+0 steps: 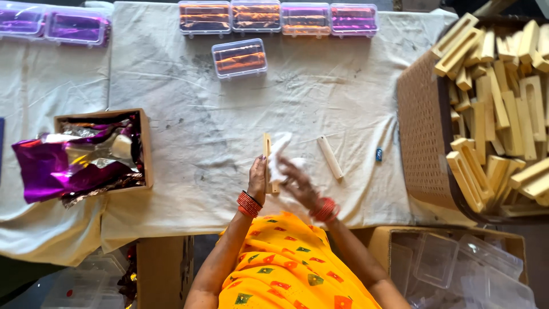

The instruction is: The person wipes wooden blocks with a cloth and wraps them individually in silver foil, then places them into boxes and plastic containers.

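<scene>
My left hand (258, 178) holds a pale wooden frame piece (266, 154) upright on its edge on the white cloth-covered table (200, 114). My right hand (297, 184) presses a white cloth (280, 150) against that piece; it looks blurred. Both wrists carry red bangles. A loose wooden stick (330, 157) lies on the cloth just right of my hands, with a small blue object (378, 154) beyond it.
A brown basket (420, 114) full of wooden frames (497, 109) stands at the right. Clear plastic boxes with coloured contents (277, 17) line the far edge, one (239, 58) nearer. At left, a cardboard box (146, 143) holds purple and silver foil (63, 163). Empty clear boxes (457, 269) sit below right.
</scene>
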